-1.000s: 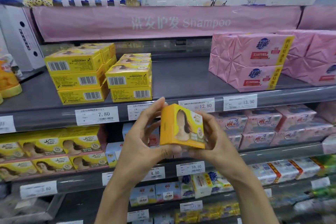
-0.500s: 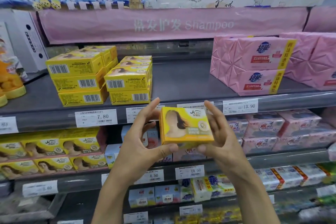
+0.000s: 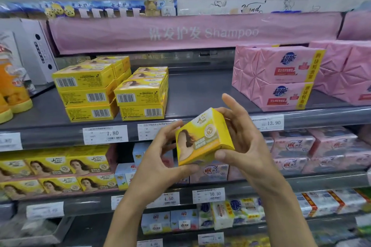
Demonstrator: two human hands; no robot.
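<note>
A small yellow box (image 3: 202,138) with a printed long-haired figure is held in front of the store shelves, tilted with its face up and toward me. My left hand (image 3: 160,158) holds its left side, thumb under the lower edge. My right hand (image 3: 241,138) grips its right side, thumb on the lower right corner and fingers behind the box. Two stacks of the same yellow boxes (image 3: 110,88) stand on the grey shelf (image 3: 200,94) above and to the left.
Pink wrapped packs (image 3: 281,74) sit on the right of the same shelf. Orange bottles (image 3: 12,90) stand at the far left. Price tags (image 3: 105,134) line the shelf edge. The lower shelves hold more yellow boxes (image 3: 56,168), pink packs (image 3: 313,146) and small soap boxes.
Both hands have turned the box, so its printed face now tilts upward with a corner pointing up. The hands have shifted slightly right.
</note>
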